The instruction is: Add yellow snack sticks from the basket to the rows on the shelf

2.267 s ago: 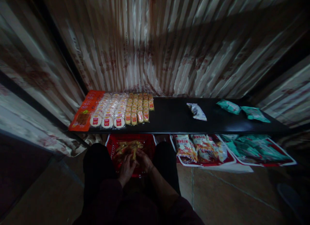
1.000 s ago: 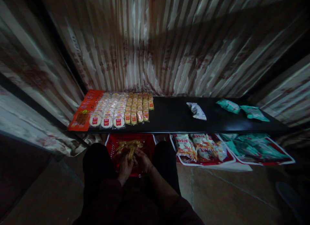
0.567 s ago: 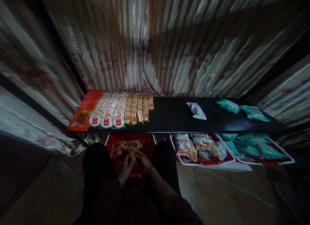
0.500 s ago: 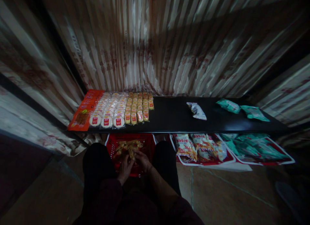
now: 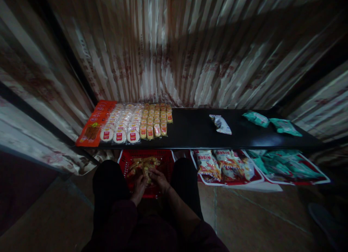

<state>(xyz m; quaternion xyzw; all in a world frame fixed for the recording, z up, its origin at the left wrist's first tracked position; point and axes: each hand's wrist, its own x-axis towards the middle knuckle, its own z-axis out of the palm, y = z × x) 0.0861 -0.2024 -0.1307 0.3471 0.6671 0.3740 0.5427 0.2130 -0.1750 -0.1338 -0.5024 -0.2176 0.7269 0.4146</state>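
Note:
Over a red plastic basket (image 5: pixel 170 168) between my knees, my left hand (image 5: pixel 139 187) and my right hand (image 5: pixel 160 179) close on a yellow-wrapped snack pack (image 5: pixel 146 170) from both sides. Several more yellow-wrapped snacks (image 5: pixel 133 166) lie beneath in the basket. On the black shelf (image 5: pixel 190 130) above, rows of similar small yellow packs (image 5: pixel 156 118) stand beside rows of round white rice crackers (image 5: pixel 119 134) in clear wrappers. An orange bag (image 5: pixel 95 125) lies flat at the left end of these rows.
One white-and-blue packet (image 5: pixel 221 124) and two green packets (image 5: pixel 284 127) lie on the shelf's right half. Below stand a basket of red-and-white snack bags (image 5: pixel 208 165) and a basket of green packets (image 5: pixel 285 167). Striped curtain (image 5: pixel 163 56) hangs behind.
My fingers have shifted slightly on the yellow-wrapped pack, which has tilted and dropped a little between them. The goods on the shelf have stayed where they were.

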